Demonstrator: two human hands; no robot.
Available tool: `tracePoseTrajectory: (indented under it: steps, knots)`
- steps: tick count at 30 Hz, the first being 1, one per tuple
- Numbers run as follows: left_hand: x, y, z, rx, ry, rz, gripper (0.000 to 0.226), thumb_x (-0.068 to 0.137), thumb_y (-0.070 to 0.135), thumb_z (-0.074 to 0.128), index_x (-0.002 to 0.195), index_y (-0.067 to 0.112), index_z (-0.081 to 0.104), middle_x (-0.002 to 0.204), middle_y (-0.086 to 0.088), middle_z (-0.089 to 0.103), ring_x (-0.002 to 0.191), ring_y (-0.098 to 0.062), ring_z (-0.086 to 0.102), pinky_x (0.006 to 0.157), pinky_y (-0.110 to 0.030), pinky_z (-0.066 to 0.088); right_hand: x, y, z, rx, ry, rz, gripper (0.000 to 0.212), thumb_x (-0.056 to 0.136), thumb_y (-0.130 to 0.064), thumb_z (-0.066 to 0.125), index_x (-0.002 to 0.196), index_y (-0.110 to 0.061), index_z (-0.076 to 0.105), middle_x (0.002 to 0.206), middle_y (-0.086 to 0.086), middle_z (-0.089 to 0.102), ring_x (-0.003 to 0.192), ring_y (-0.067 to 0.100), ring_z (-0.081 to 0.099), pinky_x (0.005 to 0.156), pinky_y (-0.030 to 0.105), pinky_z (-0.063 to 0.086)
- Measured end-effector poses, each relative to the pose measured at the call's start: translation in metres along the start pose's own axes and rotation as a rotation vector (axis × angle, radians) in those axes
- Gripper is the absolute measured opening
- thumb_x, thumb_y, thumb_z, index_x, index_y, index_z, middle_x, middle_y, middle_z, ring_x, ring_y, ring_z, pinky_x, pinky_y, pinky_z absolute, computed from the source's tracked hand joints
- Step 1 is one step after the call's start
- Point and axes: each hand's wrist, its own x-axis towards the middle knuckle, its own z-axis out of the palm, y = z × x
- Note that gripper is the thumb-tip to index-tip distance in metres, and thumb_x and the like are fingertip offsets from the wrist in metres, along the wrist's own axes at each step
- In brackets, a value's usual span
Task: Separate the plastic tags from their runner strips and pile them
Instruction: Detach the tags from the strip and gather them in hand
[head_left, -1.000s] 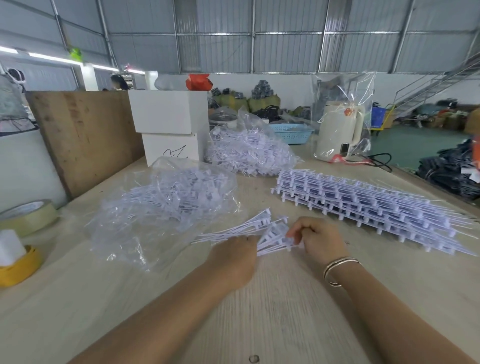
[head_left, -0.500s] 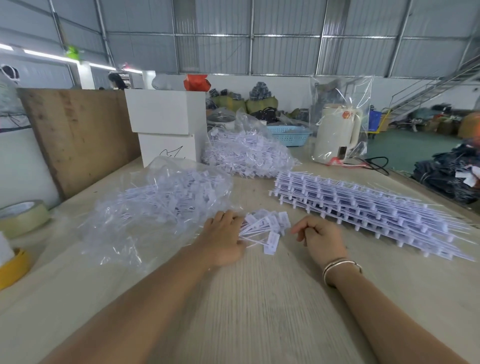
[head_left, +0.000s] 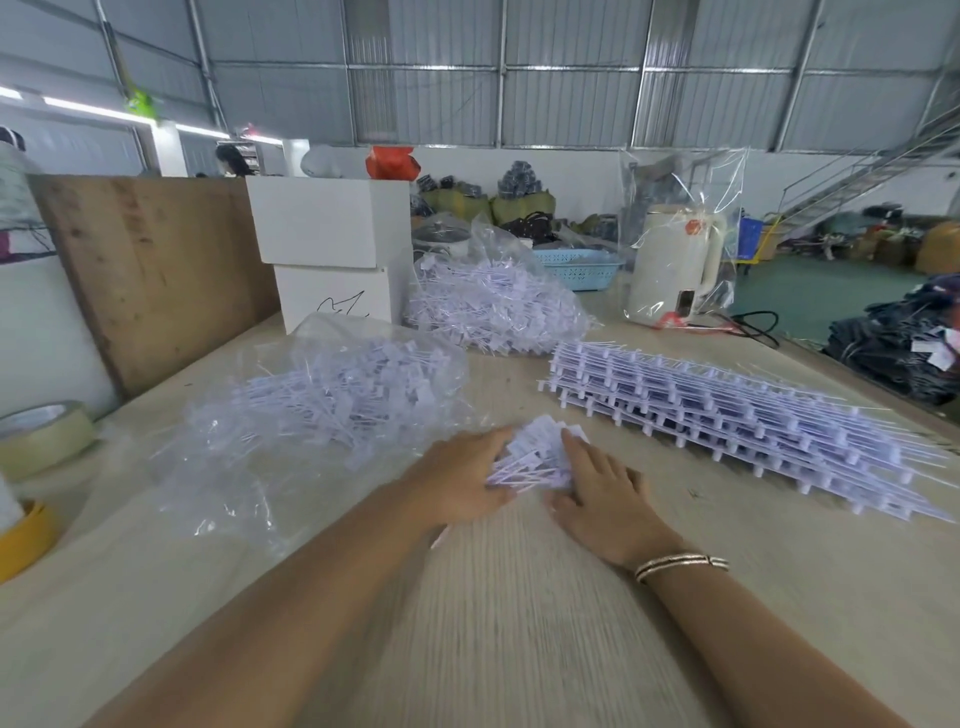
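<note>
A small bunch of loose white plastic tags (head_left: 530, 460) lies on the wooden table between my hands. My left hand (head_left: 460, 480) presses against the bunch from the left with fingers extended. My right hand (head_left: 602, 493) lies flat with straight fingers against the bunch's right side. A tall stack of uncut tag runner strips (head_left: 727, 415) sits to the right. A clear bag holding separated tags (head_left: 332, 400) lies to the left.
A second bag of tags (head_left: 493, 301) sits farther back, beside two stacked white boxes (head_left: 332, 254). A wooden board (head_left: 150, 270) leans at the left. Tape rolls (head_left: 41, 436) sit at the left edge. A wrapped white kettle (head_left: 675, 265) and blue basket (head_left: 576, 265) stand behind.
The fan of tags held in both hands has been laid on the table. Both hands opened and now press the loose tags together from either side.
</note>
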Motion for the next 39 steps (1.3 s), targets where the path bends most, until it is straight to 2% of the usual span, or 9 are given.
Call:
tracePoseTrajectory:
  steps: [5,9,11,17,22,26,29,34,39]
  knots:
    - [0.002,0.004,0.004,-0.004,-0.086,0.019,0.065,0.093,0.019,0.053,0.148,0.027,0.020,0.140,-0.007,0.045,0.124,-0.026,0.046,0.101,-0.040,0.039,0.008,0.009,0.002,0.076,0.097,0.205,0.077,0.094,-0.046,0.040,0.149,-0.018,-0.006,0.157,0.009,0.003,0.144,0.026,0.006,0.115,0.044,0.006]
    - [0.007,0.000,0.002,-0.032,-0.050,-0.130,0.064,0.082,0.028,0.063,0.137,0.016,0.032,0.126,0.000,0.055,0.110,-0.022,0.054,0.092,-0.038,0.046,0.006,0.008,-0.003,0.110,0.029,0.102,0.060,0.092,-0.044,0.041,0.143,-0.019,0.018,0.127,0.003,0.054,0.117,0.022,0.050,0.108,0.042,0.029]
    - [0.009,0.005,0.003,-0.017,-0.040,-0.142,0.048,0.080,0.033,0.065,0.120,0.015,0.045,0.116,-0.003,0.057,0.101,-0.022,0.055,0.083,-0.034,0.047,0.004,0.004,0.000,0.106,-0.003,-0.019,0.059,0.093,-0.044,0.041,0.144,-0.022,0.020,0.114,-0.003,0.059,0.106,0.018,0.056,0.101,0.040,0.038]
    - [0.007,0.020,0.005,-0.085,-0.097,0.049,0.053,0.087,0.015,0.057,0.137,0.021,0.038,0.134,0.000,0.043,0.121,-0.019,0.043,0.100,-0.038,0.038,0.006,0.006,-0.007,0.453,0.189,0.159,0.075,0.092,-0.042,0.051,0.148,-0.010,0.012,0.152,0.010,0.019,0.137,0.031,0.028,0.107,0.037,0.030]
    - [0.006,0.024,0.002,-0.240,-0.153,0.051,0.066,0.084,0.008,0.063,0.139,0.020,0.030,0.134,0.000,0.040,0.116,-0.016,0.047,0.094,-0.033,0.044,0.006,0.000,-0.003,0.459,0.093,0.085,0.057,0.094,-0.047,0.042,0.141,-0.015,0.034,0.141,0.007,0.040,0.120,0.020,0.048,0.103,0.039,0.039]
    - [0.007,0.021,0.000,-0.259,-0.145,0.028,0.085,0.079,0.012,0.070,0.143,0.022,0.016,0.140,0.002,0.023,0.121,-0.015,0.043,0.097,-0.034,0.045,0.006,0.006,-0.009,0.576,0.179,0.147,0.064,0.095,-0.044,0.040,0.149,-0.018,0.015,0.154,0.004,0.018,0.139,0.021,0.026,0.110,0.034,0.023]
    - [0.009,0.017,-0.003,-0.226,-0.167,-0.104,0.102,0.068,0.030,0.079,0.142,0.032,0.008,0.140,0.004,0.025,0.120,-0.020,0.045,0.097,-0.040,0.045,0.006,0.004,-0.002,0.474,0.057,0.110,0.070,0.093,-0.053,0.038,0.149,-0.020,0.013,0.149,0.003,0.034,0.134,0.021,0.037,0.111,0.039,0.029]
    - [0.017,0.018,-0.002,-0.123,-0.235,-0.125,0.085,0.061,0.043,0.081,0.130,0.023,0.035,0.123,0.001,0.050,0.110,-0.021,0.051,0.095,-0.043,0.046,0.006,0.005,-0.001,0.648,0.118,0.107,0.062,0.094,-0.048,0.041,0.147,-0.025,0.021,0.147,-0.001,0.035,0.127,0.013,0.041,0.103,0.029,0.032]
    - [0.016,0.030,0.001,-0.183,-0.311,-0.001,0.086,0.063,0.042,0.082,0.133,0.024,0.035,0.126,0.005,0.046,0.114,-0.017,0.047,0.099,-0.041,0.043,0.009,0.012,-0.009,0.645,0.153,0.186,0.064,0.095,-0.052,0.032,0.149,-0.024,0.015,0.157,-0.004,0.010,0.144,0.014,0.009,0.114,0.033,0.008]
